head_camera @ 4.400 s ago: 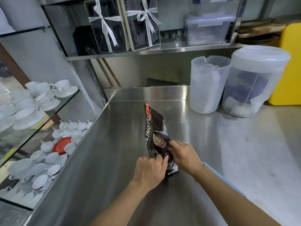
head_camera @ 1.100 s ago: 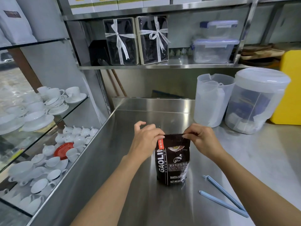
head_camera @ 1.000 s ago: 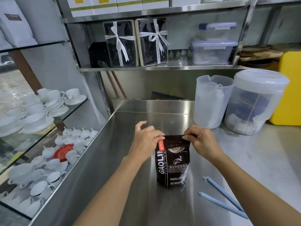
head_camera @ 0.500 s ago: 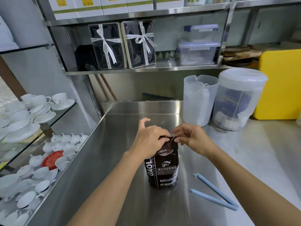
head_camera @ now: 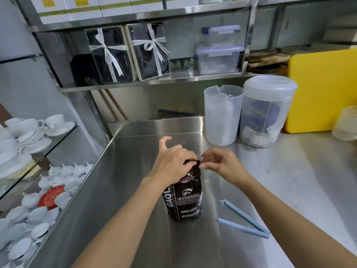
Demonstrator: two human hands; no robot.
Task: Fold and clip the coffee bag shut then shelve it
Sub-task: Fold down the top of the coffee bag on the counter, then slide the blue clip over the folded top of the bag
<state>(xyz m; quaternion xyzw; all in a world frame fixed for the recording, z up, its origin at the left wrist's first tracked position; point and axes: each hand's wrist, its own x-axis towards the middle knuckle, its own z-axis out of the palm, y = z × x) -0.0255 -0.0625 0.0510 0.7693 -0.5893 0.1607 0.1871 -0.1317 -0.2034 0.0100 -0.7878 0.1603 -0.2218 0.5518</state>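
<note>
The bag [head_camera: 184,198] stands upright mid-counter [head_camera: 193,248], its top pinched down under the left hand [head_camera: 172,163], so the folding step is in hand. The right hand [head_camera: 220,163] hovers just beside the fold, fingers loose, holding nothing. Next it likely must fetch the open clip [head_camera: 244,222], lying near right, while the left keeps the fold.

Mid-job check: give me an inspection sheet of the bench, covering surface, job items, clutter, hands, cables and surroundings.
Surface: stainless steel counter, bare around the work.
Job's things: coffee bag upright, top folded over; blue bag clip lies open on the counter to its right, not yet on.
Clutter: clear measuring jug and lidded clear container at the back; yellow board behind them.
Hands: left hand pinches the folded top; right hand open beside it, fingertip at the bag's corner.
Cables: nothing seen.
Surroundings: ribboned gift boxes on the wall shelf; white cups on glass shelving at left.
</note>
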